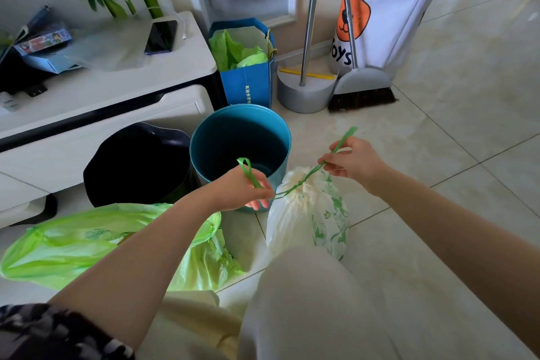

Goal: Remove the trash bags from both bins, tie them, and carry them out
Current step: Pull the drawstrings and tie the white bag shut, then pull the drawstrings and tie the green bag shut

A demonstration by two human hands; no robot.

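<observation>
A white trash bag with green print stands on the floor in front of me, its neck gathered by a green drawstring. My left hand pinches one end of the string, my right hand pinches the other, and the string is pulled taut between them. A green trash bag lies on the floor at the left under my left forearm. Behind the bags stand the blue bin, with no bag in it, and the black bin.
A white low cabinet with a phone runs along the left. A blue paper bag holding green bags, a dustpan and broom and a white toy bin stand behind. Tiled floor spreads right. My knee is low centre.
</observation>
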